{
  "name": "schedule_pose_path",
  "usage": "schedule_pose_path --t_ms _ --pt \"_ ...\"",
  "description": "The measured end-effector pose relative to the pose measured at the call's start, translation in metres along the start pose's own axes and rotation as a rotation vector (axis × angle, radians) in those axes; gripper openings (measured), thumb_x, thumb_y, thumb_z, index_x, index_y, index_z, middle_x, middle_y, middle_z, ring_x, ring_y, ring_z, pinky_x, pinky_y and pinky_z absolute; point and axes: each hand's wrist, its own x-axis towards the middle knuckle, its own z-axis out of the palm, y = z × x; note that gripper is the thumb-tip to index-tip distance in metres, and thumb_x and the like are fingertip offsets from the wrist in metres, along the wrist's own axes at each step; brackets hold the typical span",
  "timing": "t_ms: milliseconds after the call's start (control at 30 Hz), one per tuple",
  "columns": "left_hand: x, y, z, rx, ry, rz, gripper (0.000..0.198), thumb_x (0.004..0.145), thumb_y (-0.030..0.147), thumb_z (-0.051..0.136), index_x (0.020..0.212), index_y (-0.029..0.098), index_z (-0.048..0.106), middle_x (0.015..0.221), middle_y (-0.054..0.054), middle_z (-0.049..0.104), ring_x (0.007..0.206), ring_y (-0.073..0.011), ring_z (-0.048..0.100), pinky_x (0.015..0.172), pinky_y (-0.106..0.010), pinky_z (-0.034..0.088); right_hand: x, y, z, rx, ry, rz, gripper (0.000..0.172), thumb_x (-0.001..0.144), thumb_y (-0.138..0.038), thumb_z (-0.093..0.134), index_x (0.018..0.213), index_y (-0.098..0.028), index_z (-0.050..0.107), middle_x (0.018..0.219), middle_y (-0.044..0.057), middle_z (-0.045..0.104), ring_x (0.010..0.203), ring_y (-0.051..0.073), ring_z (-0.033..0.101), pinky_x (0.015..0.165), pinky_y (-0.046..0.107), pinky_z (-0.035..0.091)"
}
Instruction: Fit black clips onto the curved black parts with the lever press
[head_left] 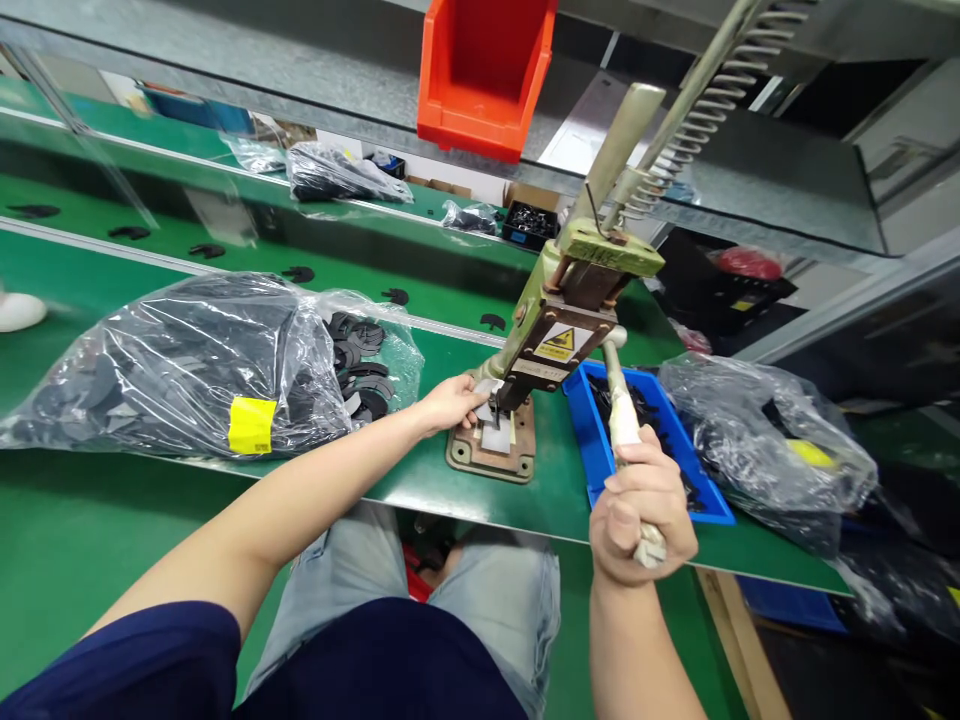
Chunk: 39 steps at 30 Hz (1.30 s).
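A green hand press point(570, 300) with a yellow warning label stands bolted to a brown base plate point(465, 455) at the bench's front edge. My right hand point(643, 505) is wrapped round its lever point(621, 400), whose grip is bound in whitish tape. At the press's foot, my left hand point(454, 402) pinches a small grey flat part point(487, 395) beneath the ram. Fingers and ram hide much of that part. A light grey pad point(496, 436) lies on the base just in front of it.
Left of the press lies a clear bag point(202, 370) of dark curved parts. A blue bin point(709, 500) of black pieces stands to its right, then another bag point(772, 450). An orange bin point(487, 80) hangs overhead. Dark parts point(300, 273) lie spaced along the green belt behind.
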Motion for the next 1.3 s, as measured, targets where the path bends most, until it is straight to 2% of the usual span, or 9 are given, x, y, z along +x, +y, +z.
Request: schedule_pose_path --t_ms 100,200,300,400,667,833,967,1133,1300 --pt "0.000 -0.003 -0.014 -0.004 -0.007 -0.004 0.026 0.098 0.036 0.072 0.087 0.017 0.057 0.056 0.005 0.061 0.043 -0.0067 0.053 0.047 -0.018 0.044 0.000 0.000 0.001 -0.008 0.001 0.009 0.025 0.088 -0.031 0.067 0.066 -0.023 0.058 0.070 -0.003 0.063 0.087 0.022 0.070 0.110 0.071 0.052" --pt "0.002 -0.008 -0.021 0.110 -0.043 -0.003 0.032 0.093 0.043 0.076 0.085 0.018 0.059 0.055 0.004 0.062 0.043 -0.0079 0.054 0.046 -0.019 0.042 0.000 -0.001 0.004 0.006 0.032 0.008 0.027 0.088 -0.031 0.067 0.065 -0.023 0.057 0.069 -0.002 0.061 0.087 0.021 0.069 0.110 0.069 0.052" --pt "0.008 -0.012 -0.019 0.219 -0.049 0.060 0.033 0.089 0.045 0.080 0.085 0.017 0.061 0.058 0.003 0.064 0.048 -0.0092 0.056 0.046 -0.019 0.041 0.001 -0.001 0.005 0.018 0.033 0.007 0.027 0.088 -0.030 0.068 0.065 -0.022 0.056 0.069 -0.002 0.062 0.087 0.022 0.069 0.109 0.070 0.052" --pt "0.013 -0.013 -0.017 0.228 -0.050 0.099 0.031 0.088 0.043 0.080 0.086 0.017 0.063 0.060 0.003 0.064 0.050 -0.0094 0.057 0.047 -0.019 0.041 0.001 0.000 0.004 0.023 0.019 0.001 0.026 0.088 -0.029 0.068 0.065 -0.021 0.057 0.070 -0.001 0.063 0.089 0.022 0.069 0.108 0.071 0.052" --pt "0.014 -0.001 -0.023 0.181 -0.165 0.064 0.026 0.090 0.034 0.079 0.083 0.015 0.062 0.063 0.002 0.064 0.053 -0.0093 0.061 0.048 -0.018 0.046 0.000 0.002 0.005 0.019 0.048 -0.008 0.029 0.089 -0.033 0.068 0.065 -0.023 0.055 0.068 -0.003 0.061 0.086 0.021 0.069 0.107 0.065 0.055" --pt "0.012 -0.002 -0.019 0.196 -0.128 0.032 0.023 0.094 0.031 0.075 0.085 0.015 0.061 0.058 0.002 0.063 0.049 -0.0082 0.060 0.047 -0.017 0.047 -0.002 0.002 0.004 0.014 0.044 0.005 0.032 0.090 -0.035 0.067 0.064 -0.023 0.054 0.068 -0.003 0.061 0.085 0.020 0.069 0.107 0.063 0.056" --pt "0.014 0.000 -0.018 0.209 -0.168 -0.028 0.028 0.094 0.035 0.077 0.086 0.017 0.056 0.057 0.002 0.064 0.048 -0.0109 0.064 0.047 -0.018 0.050 -0.002 0.000 0.007 0.003 0.081 0.040 0.033 0.090 -0.032 0.067 0.062 -0.023 0.052 0.065 -0.004 0.058 0.083 0.020 0.069 0.108 0.064 0.055" --pt "0.022 0.008 -0.021 0.200 -0.203 -0.170 0.037 0.087 0.041 0.084 0.084 0.017 0.056 0.059 0.001 0.067 0.050 -0.0130 0.068 0.048 -0.018 0.051 -0.001 0.002 0.013 0.012 0.124 0.001 0.036 0.091 -0.035 0.065 0.061 -0.023 0.049 0.063 -0.004 0.055 0.079 0.018 0.067 0.104 0.063 0.056" --pt "0.024 0.017 -0.019 0.195 -0.230 -0.337 0.030 0.091 0.038 0.080 0.088 0.017 0.059 0.058 -0.004 0.071 0.046 -0.0133 0.067 0.048 -0.018 0.051 0.000 0.003 0.016 -0.004 0.132 -0.020 0.035 0.091 -0.036 0.063 0.062 -0.025 0.047 0.061 -0.004 0.052 0.074 0.018 0.063 0.101 0.058 0.057"
